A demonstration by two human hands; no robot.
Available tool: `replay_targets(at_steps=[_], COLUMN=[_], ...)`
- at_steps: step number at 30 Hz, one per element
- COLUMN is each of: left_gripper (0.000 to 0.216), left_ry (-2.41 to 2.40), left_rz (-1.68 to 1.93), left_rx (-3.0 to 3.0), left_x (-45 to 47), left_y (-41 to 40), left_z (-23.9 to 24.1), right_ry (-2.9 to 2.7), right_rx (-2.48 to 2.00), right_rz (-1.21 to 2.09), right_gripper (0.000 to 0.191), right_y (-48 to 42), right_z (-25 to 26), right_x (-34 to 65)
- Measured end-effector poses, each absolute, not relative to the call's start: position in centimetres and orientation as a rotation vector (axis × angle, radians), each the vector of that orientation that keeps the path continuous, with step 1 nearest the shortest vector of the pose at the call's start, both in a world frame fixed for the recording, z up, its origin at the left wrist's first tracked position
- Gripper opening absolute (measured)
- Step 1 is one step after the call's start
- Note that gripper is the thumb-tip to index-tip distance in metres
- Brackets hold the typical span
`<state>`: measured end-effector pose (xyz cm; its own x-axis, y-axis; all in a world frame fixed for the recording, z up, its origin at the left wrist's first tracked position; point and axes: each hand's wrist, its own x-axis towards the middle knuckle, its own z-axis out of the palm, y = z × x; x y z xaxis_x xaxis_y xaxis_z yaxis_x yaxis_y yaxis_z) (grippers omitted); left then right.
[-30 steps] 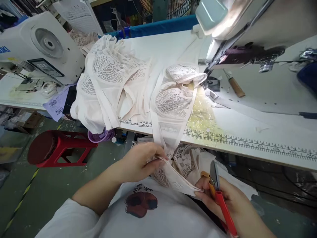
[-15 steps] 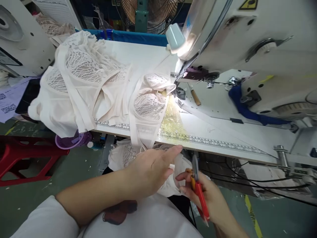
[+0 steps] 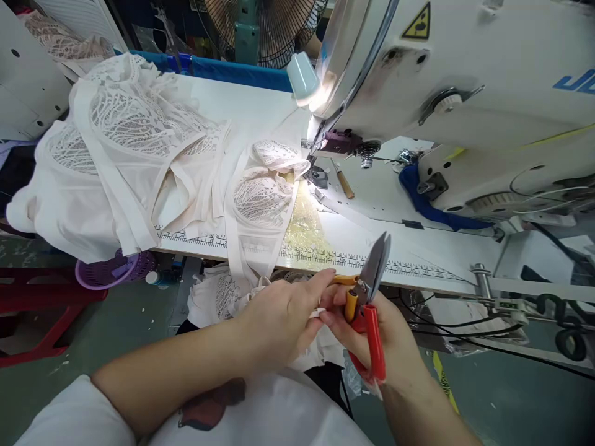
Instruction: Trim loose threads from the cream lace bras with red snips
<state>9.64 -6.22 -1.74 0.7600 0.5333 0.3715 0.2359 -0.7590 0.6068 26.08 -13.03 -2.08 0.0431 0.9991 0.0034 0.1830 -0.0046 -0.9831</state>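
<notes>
My left hand (image 3: 283, 316) is closed, pinching a piece of white lace garment (image 3: 223, 297) that lies in my lap below the table edge. My right hand (image 3: 372, 334) grips red-handled thread snips (image 3: 369, 297) with the blades pointing up, and its fingertips meet the left hand at the fabric. A chain of white lace bra pieces (image 3: 260, 198) runs up from my lap onto the sewing table (image 3: 418, 248) toward the needle area.
A white industrial sewing machine (image 3: 455, 93) with a lit lamp fills the upper right. A heap of white lace garments (image 3: 121, 161) covers the table's left. A purple basket (image 3: 111, 272) hangs under it; a red stool (image 3: 32, 310) stands at left. A fan (image 3: 264, 31) is behind.
My view has swung right, toward the sewing machine. Both hands rose closer to the table edge and came together; the snips tilted up with blades raised.
</notes>
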Motion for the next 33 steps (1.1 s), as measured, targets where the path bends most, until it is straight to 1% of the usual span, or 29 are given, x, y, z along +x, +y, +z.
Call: replay_targets(at_steps=[2, 5, 6, 9, 10, 14, 15, 17, 20, 24, 27, 28, 31, 33], left_gripper=[0.043, 0.019, 0.012, 0.005, 0.004, 0.025, 0.026, 0.019, 0.016, 0.018, 0.020, 0.020, 0.019, 0.017], left_ry=[0.621, 0.616, 0.590, 0.564, 0.582, 0.552, 0.520, 0.503, 0.588, 0.700, 0.732, 0.736, 0.768, 0.792], left_rz=[0.870, 1.159, 1.181, 1.053, 1.021, 0.978, 0.934, 0.793, 0.590, 0.487, 0.439, 0.427, 0.413, 0.411], left_rx=[2.364, 2.285, 2.262, 2.237, 2.238, 2.246, 2.242, 2.185, 1.948, 1.617, 1.493, 1.470, 1.417, 1.402], left_x=[9.4, 8.8, 8.7, 8.2, 8.2, 8.2, 8.3, 8.6, 9.2, 9.7, 9.7, 9.7, 9.4, 9.3], left_y=[-6.1, -5.9, -5.8, -5.6, -5.6, -5.3, -5.3, -5.2, -5.4, -5.6, -5.4, -5.3, -4.9, -4.5], left_z=[-1.8, -1.9, -1.9, -1.9, -1.9, -2.0, -2.0, -2.1, -2.2, -1.7, -1.4, -1.4, -1.4, -1.4], right_ry=[-1.320, -1.327, -1.317, -1.312, -1.329, -1.405, -1.397, -1.365, -1.326, -1.236, -1.234, -1.270, -1.469, -1.622], right_rx=[-1.352, -1.315, -1.307, -1.320, -1.325, -1.324, -1.319, -1.308, -1.311, -1.337, -1.311, -1.298, -1.294, -1.320], right_rz=[1.026, 0.900, 0.870, 0.829, 0.827, 0.865, 0.882, 0.903, 0.936, 1.000, 1.114, 1.161, 1.296, 1.376], right_gripper=[0.016, 0.019, 0.020, 0.020, 0.019, 0.017, 0.017, 0.017, 0.018, 0.021, 0.020, 0.025, 0.055, 0.064], right_y=[-13.1, -13.3, -13.4, -13.7, -13.7, -13.8, -13.8, -13.6, -13.2, -12.6, -12.7, -12.8, -13.3, -13.6], right_z=[-2.3, -2.5, -2.5, -2.5, -2.5, -2.4, -2.3, -2.2, -2.1, -2.4, -2.8, -2.9, -3.1, -3.2], right_x=[26.0, 25.7, 25.6, 25.4, 25.4, 25.6, 25.6, 25.6, 25.3, 25.2, 25.8, 26.2, 27.5, 28.2])
